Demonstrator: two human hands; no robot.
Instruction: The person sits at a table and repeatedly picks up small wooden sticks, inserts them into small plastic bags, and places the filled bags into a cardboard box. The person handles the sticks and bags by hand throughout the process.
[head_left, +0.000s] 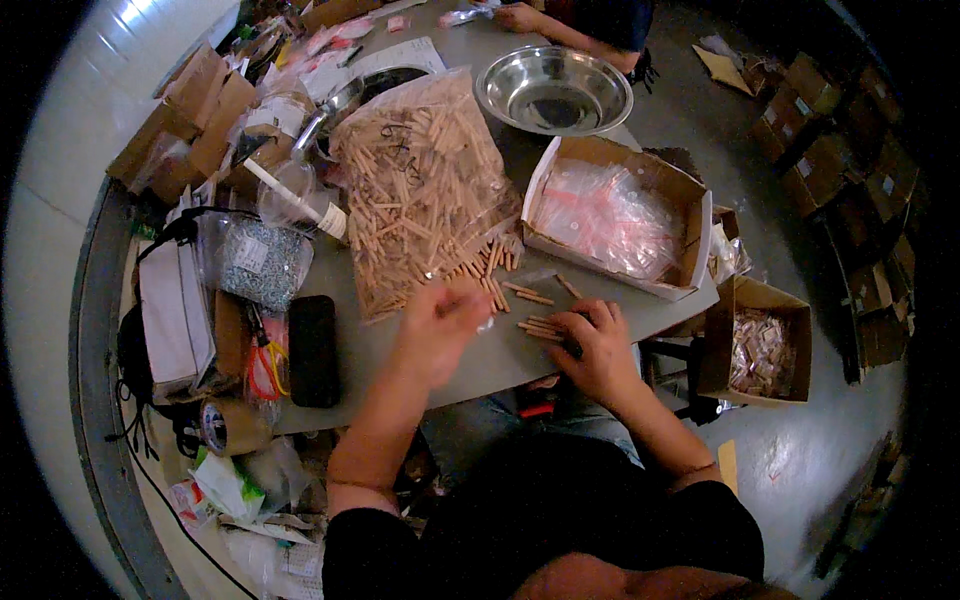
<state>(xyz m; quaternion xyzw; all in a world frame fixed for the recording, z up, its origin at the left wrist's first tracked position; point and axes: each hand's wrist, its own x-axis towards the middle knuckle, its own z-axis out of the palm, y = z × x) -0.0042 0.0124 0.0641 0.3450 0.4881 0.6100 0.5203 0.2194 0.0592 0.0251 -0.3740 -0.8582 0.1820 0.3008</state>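
It looks to me like a small packing workshop. Beyond the hands (pixel 595 345), a big clear bag of wooden sticks (pixel 420 185) lies on the grey counter (pixel 495 368), and to its right an open carton (pixel 697 232) holds clear plastic bags. Left of the hands I see a bag of small metallic pieces (pixel 262 258) and a roll of tape (pixel 232 428). To their right, a lower box (pixel 718 345) holds little packets, and farther off more cartons (pixel 820 180) are stacked. Across the counter another person's arm (pixel 572 35) reaches in.
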